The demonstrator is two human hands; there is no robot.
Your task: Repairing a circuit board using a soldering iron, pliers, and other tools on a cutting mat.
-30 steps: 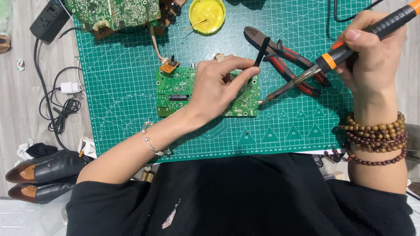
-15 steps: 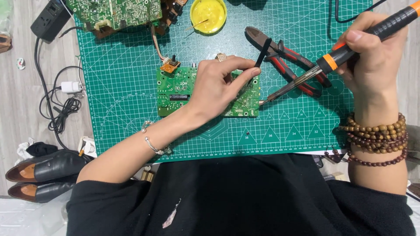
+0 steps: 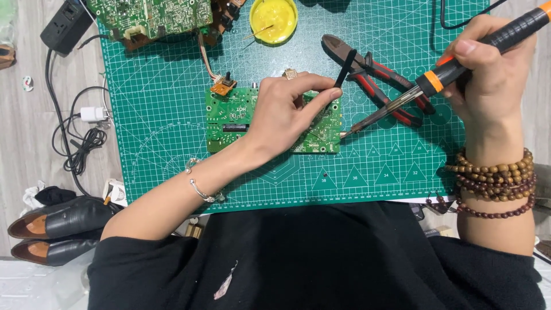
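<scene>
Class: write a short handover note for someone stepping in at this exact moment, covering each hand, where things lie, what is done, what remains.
Left hand: presses the green circuit board flat on the cutting mat, pinching a thin black strip.
Right hand: grips the soldering iron, tip at the board's right edge.
Red-handled cutters lie behind the iron; a yellow tin sits further back.
Done or left: joints hidden, cannot tell.

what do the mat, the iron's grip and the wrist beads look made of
Mat: probably matte vinyl or rubber, green with a printed grid. Iron's grip: black ribbed rubber or plastic, orange collar. Beads: likely wood, brown with a soft sheen.
</scene>
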